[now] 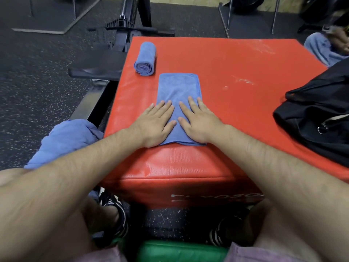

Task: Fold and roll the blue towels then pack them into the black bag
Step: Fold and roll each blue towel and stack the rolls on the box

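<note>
Progress judged at an early-middle stage: one roll done, one fold pressed flat, packing not started.

Folded towel (177, 87) lying lengthwise near the front edge of the red surface (245, 59), with left hand (154, 125) and right hand (198, 123) laid flat on its near end, fingers straight and spread, gripping nothing. Rolled towel (145, 59) resting just beyond, at far left. More blue cloth (66, 140) bunched unfolded on the left knee, off the surface. Black bag (317, 118) slumped at the right edge, well apart from both towels, inside hidden. Left to do, apparently: rolling this one, folding the bunched cloth, then bagging everything.
</note>
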